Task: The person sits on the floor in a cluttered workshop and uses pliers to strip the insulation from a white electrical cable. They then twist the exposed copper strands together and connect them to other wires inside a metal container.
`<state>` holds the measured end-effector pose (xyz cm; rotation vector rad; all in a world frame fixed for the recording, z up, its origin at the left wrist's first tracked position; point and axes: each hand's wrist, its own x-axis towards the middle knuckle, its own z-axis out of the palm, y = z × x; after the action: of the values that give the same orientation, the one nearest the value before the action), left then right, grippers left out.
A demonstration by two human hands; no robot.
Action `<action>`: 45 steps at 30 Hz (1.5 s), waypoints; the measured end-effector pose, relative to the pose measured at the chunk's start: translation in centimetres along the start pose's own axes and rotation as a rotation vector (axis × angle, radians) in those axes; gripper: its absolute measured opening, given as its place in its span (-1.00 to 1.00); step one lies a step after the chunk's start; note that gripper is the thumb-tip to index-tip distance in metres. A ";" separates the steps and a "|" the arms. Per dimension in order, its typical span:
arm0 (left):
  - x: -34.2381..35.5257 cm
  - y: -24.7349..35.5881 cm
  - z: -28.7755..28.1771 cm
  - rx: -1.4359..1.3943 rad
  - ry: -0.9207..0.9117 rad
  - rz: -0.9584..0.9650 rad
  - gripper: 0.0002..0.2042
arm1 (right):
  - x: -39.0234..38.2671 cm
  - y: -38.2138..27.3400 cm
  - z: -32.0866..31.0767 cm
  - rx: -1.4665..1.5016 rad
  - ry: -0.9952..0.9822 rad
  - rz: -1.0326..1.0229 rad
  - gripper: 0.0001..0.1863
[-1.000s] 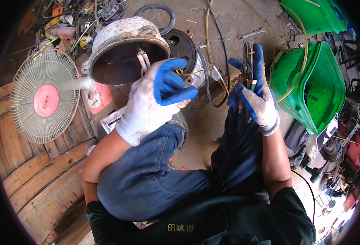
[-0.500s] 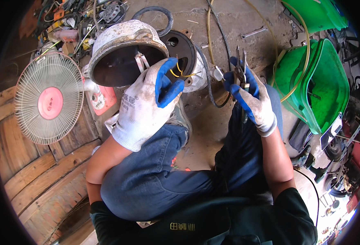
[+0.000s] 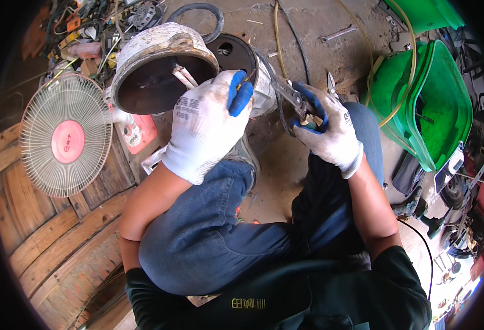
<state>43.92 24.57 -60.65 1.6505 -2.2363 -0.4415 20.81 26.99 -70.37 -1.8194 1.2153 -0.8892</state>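
Observation:
My left hand, in a white glove with blue fingers, is closed beside the housing, thumb and forefinger pinched on a thin yellow wire that is mostly hidden. My right hand, gloved alike, grips pliers whose dark metal jaws point up and left toward my left hand. A pointed metal tip shows beyond the right hand; I cannot tell what it belongs to. Ahead of my left hand sits a rusty white round housing, its hollow side facing me, with pale leads inside. A dark round end plate adjoins it.
On the left, a fan with a pink hub lies by wooden boards. Green bins stand at right. A wrench and a black cable lie on the floor ahead. Loose parts and tools crowd both sides.
My left hand has moved slightly right and its fingers have closed on the wire. The right hand has turned the pliers from upright to pointing left, nearer the left hand.

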 end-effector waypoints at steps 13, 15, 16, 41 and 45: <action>-1.0 -1.5 1.2 -0.586 -0.035 -0.300 -0.73 | 1.3 -2.2 1.1 -0.186 0.067 -0.132 -0.37; -1.1 -1.6 1.2 -0.584 -0.054 -0.301 -0.72 | 1.3 -2.4 0.9 -0.206 0.052 -0.134 -0.36; -1.0 -1.5 1.0 -0.568 -0.083 -0.306 -0.69 | 1.4 -2.3 0.9 -0.200 0.058 -0.148 -0.36; -1.2 -0.9 1.5 -0.755 -0.035 -0.450 -0.69 | 1.5 -1.9 2.1 -0.253 0.166 -0.186 -0.28; -0.9 -0.1 1.1 -0.798 -0.049 -0.536 -0.67 | 1.8 -1.9 2.3 -0.319 0.180 -0.180 -0.28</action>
<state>43.82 25.47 -61.75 1.7160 -1.2959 -1.3053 24.12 26.31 -69.61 -2.1678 1.3845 -1.0235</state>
